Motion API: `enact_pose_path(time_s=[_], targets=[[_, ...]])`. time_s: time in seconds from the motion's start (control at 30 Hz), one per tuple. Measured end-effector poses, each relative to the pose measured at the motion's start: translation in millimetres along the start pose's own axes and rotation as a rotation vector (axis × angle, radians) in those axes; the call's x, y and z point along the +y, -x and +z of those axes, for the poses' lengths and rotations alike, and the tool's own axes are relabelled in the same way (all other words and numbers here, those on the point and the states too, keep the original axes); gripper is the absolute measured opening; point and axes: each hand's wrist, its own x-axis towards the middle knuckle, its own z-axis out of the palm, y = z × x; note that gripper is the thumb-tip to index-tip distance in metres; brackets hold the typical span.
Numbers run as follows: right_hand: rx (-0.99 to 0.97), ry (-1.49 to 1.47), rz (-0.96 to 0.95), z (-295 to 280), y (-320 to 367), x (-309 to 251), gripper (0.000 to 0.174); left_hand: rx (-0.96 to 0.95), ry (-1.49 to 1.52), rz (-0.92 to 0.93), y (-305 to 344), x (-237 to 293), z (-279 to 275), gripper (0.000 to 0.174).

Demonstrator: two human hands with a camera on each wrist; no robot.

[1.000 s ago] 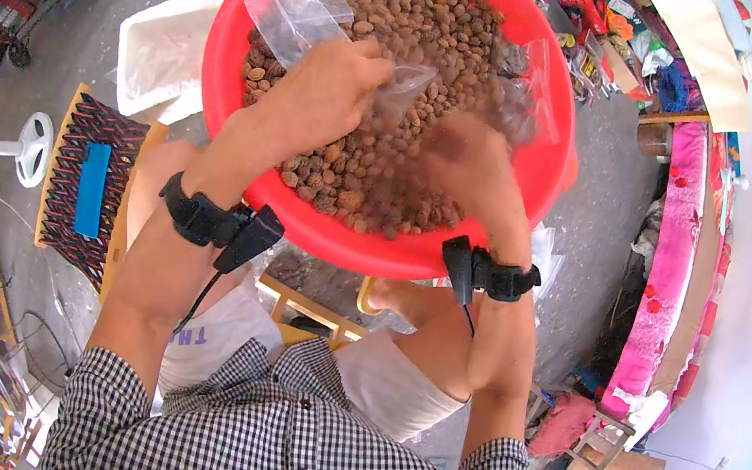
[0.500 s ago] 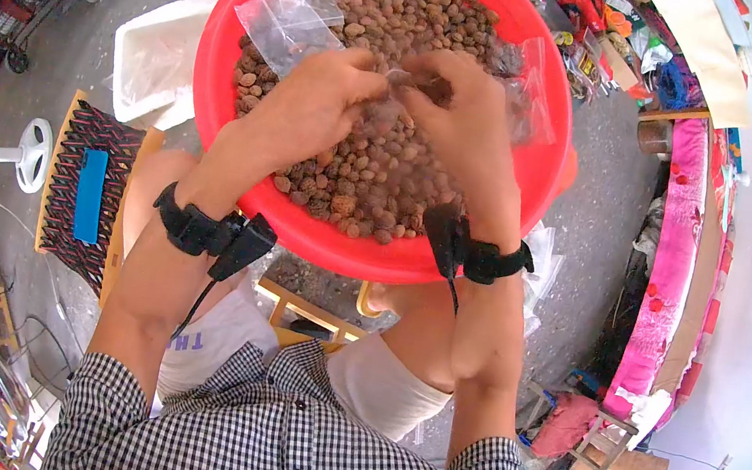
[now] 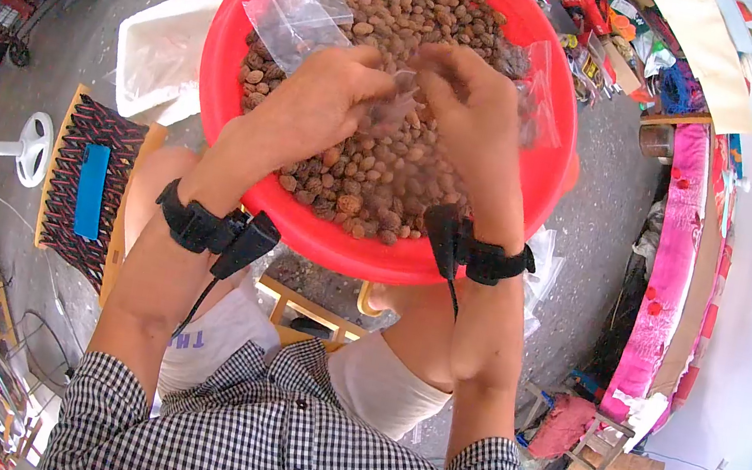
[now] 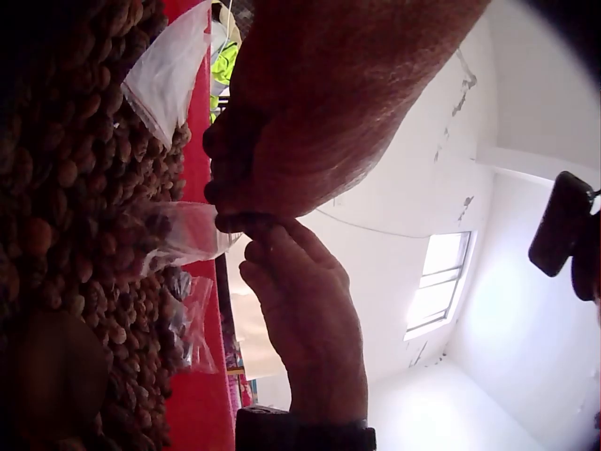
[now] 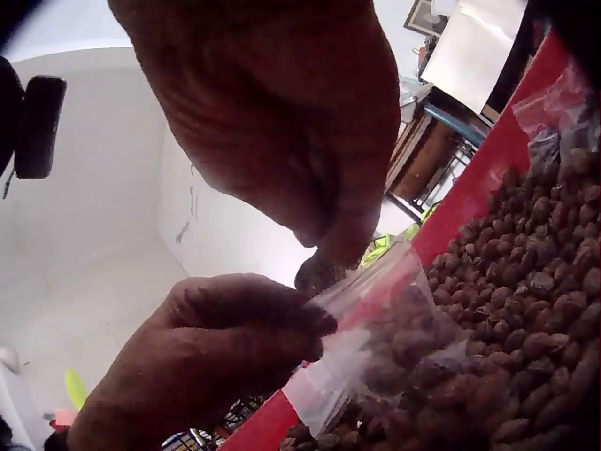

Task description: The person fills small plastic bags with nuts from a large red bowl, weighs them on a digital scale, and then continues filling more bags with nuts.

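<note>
In the head view a red basin (image 3: 220, 102) holds many brown nuts or pits (image 3: 366, 174). Over them the left hand (image 3: 324, 94) pinches the edge of a small clear plastic bag, seen in the right wrist view as a bag (image 5: 376, 329) hanging among the nuts. The right hand (image 3: 478, 118) is at the bag's mouth, its thumb and fingertips close together; a dark brown nut (image 5: 319, 272) shows between them in the right wrist view. Both hands' fingertips nearly meet. More clear bags (image 3: 297, 21) lie on the nuts at the left, and others (image 3: 541, 94) at the basin's right side.
A white tub (image 3: 164, 54) stands on the floor left of the basin. A woven-seat chair (image 3: 92, 180) is beside the person's leg. Clear bags (image 3: 539, 271) lie below the basin's right edge. Cluttered goods (image 3: 590, 33) and a pink-covered ledge (image 3: 670, 272) line the right side.
The right hand has come up from the nuts to the left hand and the bag between them. The left hand has stayed nearly in place.
</note>
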Motion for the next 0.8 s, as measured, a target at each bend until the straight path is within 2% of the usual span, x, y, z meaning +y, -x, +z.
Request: enact_pose_path(time_s=[0.13, 0.23, 0.33, 0.43, 0.63, 0.73, 0.8], targets=[[0.088, 0.045, -0.130, 1, -1, -4, 0.023, 0.058, 0.013, 0.053, -1, -3, 3, 0.034], [0.093, 0.061, -0.159, -1, -2, 0, 0.023, 0.082, 0.036, 0.086, -1, -3, 2, 0.035], [0.026, 0.048, -0.042, 0, 1, -8, 0.020, 0.060, 0.022, 0.072, 0, -2, 1, 0.036], [0.001, 0.113, -0.155, -1, 1, -4, 0.019, 0.095, 0.052, 0.080, 0, 0, 1, 0.034], [0.095, 0.075, 0.075, -10, 1, -12, 0.018, 0.010, 0.002, 0.027, 2, 0, -5, 0.026], [0.103, 0.107, -0.092, -10, -2, 3, 0.019, 0.034, 0.026, 0.004, 2, -5, -3, 0.025], [0.033, 0.108, -0.183, -8, -1, 6, 0.020, 0.075, 0.037, 0.020, 2, -7, -3, 0.020]])
